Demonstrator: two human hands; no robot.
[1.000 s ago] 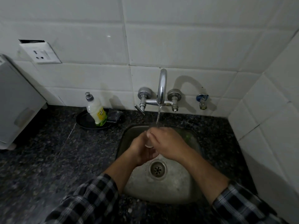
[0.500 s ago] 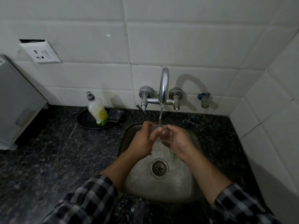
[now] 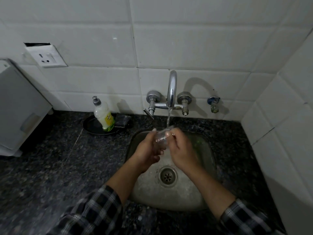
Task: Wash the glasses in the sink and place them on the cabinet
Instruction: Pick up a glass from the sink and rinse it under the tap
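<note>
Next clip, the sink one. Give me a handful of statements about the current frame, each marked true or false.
1. Water runs from the faucet down onto the glass. True.
2. Only the right hand holds the glass. False: the left hand grips it too, one hand on each side.
3. The dish soap bottle sits in a black dish on the countertop, left of the sink. True.
4. A plug covers the drain. False: the strainer holes are uncovered.
5. The glass rests on the sink floor. False: it is held up under the stream, above the basin.
</note>
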